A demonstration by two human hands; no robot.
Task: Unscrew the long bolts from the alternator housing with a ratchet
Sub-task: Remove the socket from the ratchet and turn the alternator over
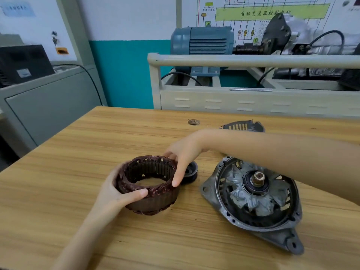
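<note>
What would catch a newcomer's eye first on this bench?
The copper-wound stator ring, front and centre on the wooden table, held between the left hand and right hand. Right of it lies the open alternator housing, rotor shaft pointing up.

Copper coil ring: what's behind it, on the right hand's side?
A black pulley lies on the table behind the copper coil ring. The right hand and the ring cover most of the pulley, so whether they touch cannot be told.
</note>
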